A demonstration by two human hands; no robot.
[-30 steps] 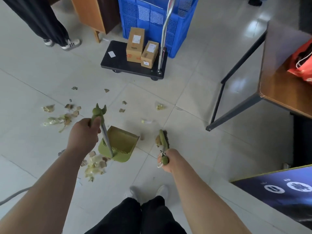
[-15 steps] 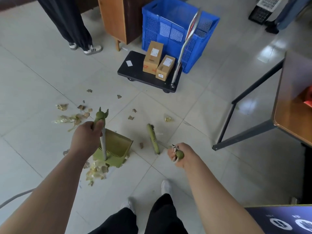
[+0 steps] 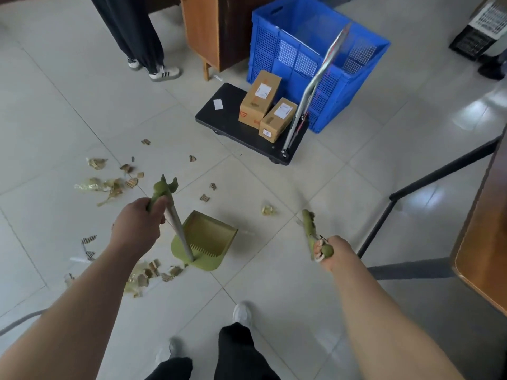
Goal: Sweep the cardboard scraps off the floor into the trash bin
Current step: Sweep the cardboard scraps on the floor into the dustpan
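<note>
My left hand [image 3: 137,226] grips the upright metal handle of a green dustpan [image 3: 205,239], which rests on the tiled floor with its mouth facing away from me. My right hand [image 3: 330,250] holds the green handle of a small broom [image 3: 308,224], lifted and pointing forward to the right of the pan. Cardboard scraps lie in a pile [image 3: 148,275] just left of the pan's back edge. More scraps [image 3: 109,185] are scattered at the far left, and single pieces [image 3: 267,209] lie ahead. No trash bin is in view.
A black flat trolley [image 3: 227,124] carrying two cardboard boxes [image 3: 260,100] stands ahead, with a blue crate [image 3: 315,58] behind it. A person's legs [image 3: 137,34] are at the far left beside a wooden cabinet [image 3: 203,28]. A table [image 3: 482,242] with black legs stands at the right.
My right hand swung the broom out to the right, away from the dustpan, and raised it. The view tilted up and shifted. The dustpan stayed roughly in place.
</note>
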